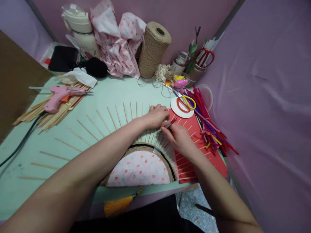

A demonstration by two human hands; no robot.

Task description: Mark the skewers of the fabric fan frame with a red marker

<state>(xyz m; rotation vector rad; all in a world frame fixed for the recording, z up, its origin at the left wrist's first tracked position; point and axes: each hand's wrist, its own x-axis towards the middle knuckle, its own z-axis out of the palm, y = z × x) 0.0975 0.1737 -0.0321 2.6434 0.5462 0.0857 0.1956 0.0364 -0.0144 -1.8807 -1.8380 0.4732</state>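
A half-round fan (139, 168) lies on the table, its flower-print cloth edged with twine and a black band, and thin wooden sticks (125, 112) radiate from its rim. My left hand (157, 116) rests over the upper sticks, fingers bent down; whether it grips anything is hidden. In my right hand (179, 137), right beside it, is a slim red-ended pen (171, 123), pinched between thumb and fingers. A red sheet (216, 168) lies under the sticks on the right. Something see-through, perhaps a ruler, lies across the sticks below my hands.
A pink glue gun (58, 97) lies on a pile of sticks (46, 121) at left. Behind stand a bottle (85, 38), crumpled cloth (119, 48) and a twine spool (155, 48). Scissors (186, 102) and pipe cleaners (206, 119) lie right; a yellow tassel (118, 206) is in front.
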